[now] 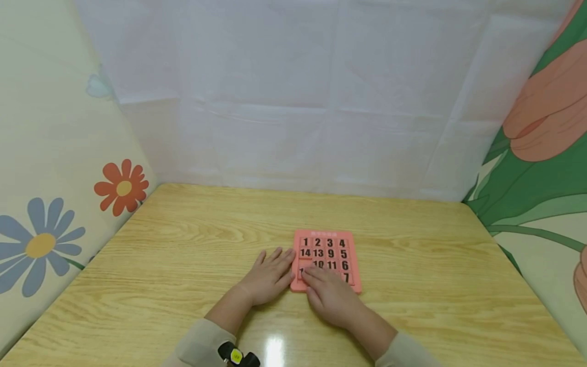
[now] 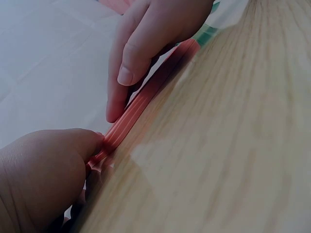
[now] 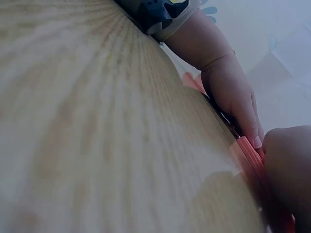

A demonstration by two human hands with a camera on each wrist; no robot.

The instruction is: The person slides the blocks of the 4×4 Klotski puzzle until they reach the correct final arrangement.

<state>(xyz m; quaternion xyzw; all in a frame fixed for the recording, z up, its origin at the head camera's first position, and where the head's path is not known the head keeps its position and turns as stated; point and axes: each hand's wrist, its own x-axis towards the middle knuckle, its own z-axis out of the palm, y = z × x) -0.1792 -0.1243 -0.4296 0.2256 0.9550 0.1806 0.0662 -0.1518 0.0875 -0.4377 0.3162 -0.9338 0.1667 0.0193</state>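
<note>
A pink number slide puzzle (image 1: 352, 255) lies flat on the table. Its top row reads 1, 2, 3, 4, and the row below reads 14, 13, 9, 5. A gap shows at the left of the third row, beside 10, 11 and 6. My left hand (image 1: 268, 279) rests on the table with fingers extended, its fingertips touching the puzzle's left edge. Over the lower rows lies my right hand (image 1: 334, 298), its extended fingertips on a partly covered tile (image 1: 301, 271) at bottom left. Several bottom-row tiles are hidden beneath it; 7 shows at the right.
The wooden table (image 1: 206, 219) extends around the puzzle on all sides. Behind it hangs a creased white cloth (image 1: 275, 148). Flower-patterned panels stand left and right. A black strap device (image 1: 238, 355) sits at the left sleeve.
</note>
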